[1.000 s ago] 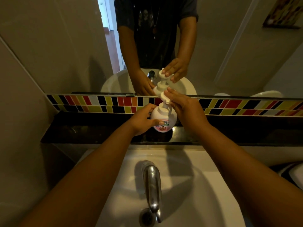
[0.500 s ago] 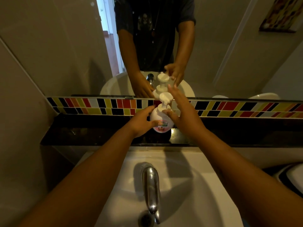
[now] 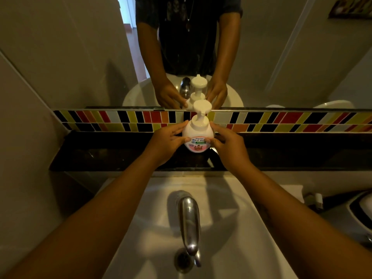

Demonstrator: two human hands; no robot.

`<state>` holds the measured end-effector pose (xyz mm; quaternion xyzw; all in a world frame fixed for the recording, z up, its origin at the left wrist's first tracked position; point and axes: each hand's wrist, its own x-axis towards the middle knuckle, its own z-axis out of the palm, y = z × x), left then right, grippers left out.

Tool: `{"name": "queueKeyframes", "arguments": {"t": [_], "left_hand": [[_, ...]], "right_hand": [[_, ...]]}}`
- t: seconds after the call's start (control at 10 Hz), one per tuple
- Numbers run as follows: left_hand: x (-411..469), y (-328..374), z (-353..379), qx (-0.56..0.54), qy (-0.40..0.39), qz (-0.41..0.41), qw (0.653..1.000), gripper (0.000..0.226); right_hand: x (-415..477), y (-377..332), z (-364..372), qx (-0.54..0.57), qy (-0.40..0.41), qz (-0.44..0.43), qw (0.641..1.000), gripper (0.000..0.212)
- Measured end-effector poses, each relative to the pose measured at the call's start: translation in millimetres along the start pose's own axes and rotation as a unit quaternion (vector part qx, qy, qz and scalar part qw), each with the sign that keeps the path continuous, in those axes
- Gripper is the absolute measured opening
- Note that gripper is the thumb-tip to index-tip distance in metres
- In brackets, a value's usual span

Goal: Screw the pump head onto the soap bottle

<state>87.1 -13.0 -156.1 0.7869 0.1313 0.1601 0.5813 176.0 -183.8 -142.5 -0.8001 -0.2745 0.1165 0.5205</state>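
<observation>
White soap bottle [image 3: 197,134] stands upright, pump head [image 3: 202,107] on; left hand [image 3: 168,138] and right hand [image 3: 227,142] cup its sides, fingers clamped on it.

Both forearms are seen bare, no watch-free detail noted beyond short-trimmed nails on the fingers [image 3: 186,139]. In the mirror [image 3: 80,47], a dark short-sleeved T-shirt [image 3: 187,37] and a long pendant necklace [image 3: 188,19] are reflected.

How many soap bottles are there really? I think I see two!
1. The round white plastic soap bottle stands on the dark ledge, held between both hands. The second one above the striped tiles is only its reflection in the mirror.
</observation>
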Motion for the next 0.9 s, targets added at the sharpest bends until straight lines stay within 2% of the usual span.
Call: {"name": "queueKeyframes", "arguments": {"t": [0.2,0.6,0.7,0.8,0.9], "left_hand": [[5.6,-7.7,-14.7,0.061,0.019,0.008,0.998,0.054],[2.3,-5.0,-37.3,0.096,0.015,0.005,0.995,0.048],[-2.7,0.9,-39.9,0.134,0.025,0.008,0.991,0.055],[-12.1,-0.5,-42.3,0.221,0.087,0.025,0.971,0.059],[-30.9,-6.7,-43.0,0.326,0.143,-0.024,0.934,0.056]], "right_hand": [[8.9,-2.9,19.0,0.021,0.01,0.004,1.0,0.049],[19.7,-4.4,44.4,0.043,-0.004,-0.018,0.999,0.05],[19.3,-3.2,45.2,-0.003,-0.014,-0.032,0.999,0.056],[13.4,3.5,41.6,-0.085,0.019,-0.032,0.996,0.066],[2.1,9.9,30.9,-0.204,0.081,-0.001,0.976,0.063]]}}
